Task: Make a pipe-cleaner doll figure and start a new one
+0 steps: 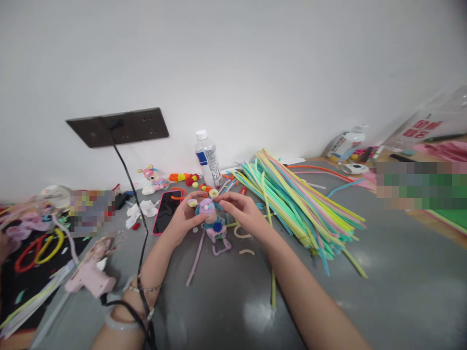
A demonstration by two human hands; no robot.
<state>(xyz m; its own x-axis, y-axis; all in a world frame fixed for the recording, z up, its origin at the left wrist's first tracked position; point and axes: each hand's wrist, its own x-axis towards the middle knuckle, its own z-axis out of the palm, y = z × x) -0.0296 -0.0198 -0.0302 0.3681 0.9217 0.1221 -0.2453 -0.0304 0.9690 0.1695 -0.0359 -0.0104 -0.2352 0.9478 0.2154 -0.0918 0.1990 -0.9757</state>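
Between my hands stands a small pipe-cleaner figure (215, 228), with a lilac head, pale yellow round ears, a blue band and a dark blue dot on its body. My left hand (182, 218) is closed round the left side of its head, fingers partly hidden behind it. On the other side, my right hand (244, 211) pinches at the head near the right ear; its fingertips are partly covered. A lilac pipe cleaner (196, 260) lies on the grey table (233, 301) beside the figure. Short cream pieces (247, 252) lie to its right.
A large bundle of pastel pipe cleaners (299, 204) fills the right. A bottle (209, 158) stands behind the figure, a phone (166, 214) to its left. The pink glue gun (91, 277) lies at left, its black cord (140, 253) crossing over my left forearm. A finished-looking pink figure (153, 179) sits by the wall.
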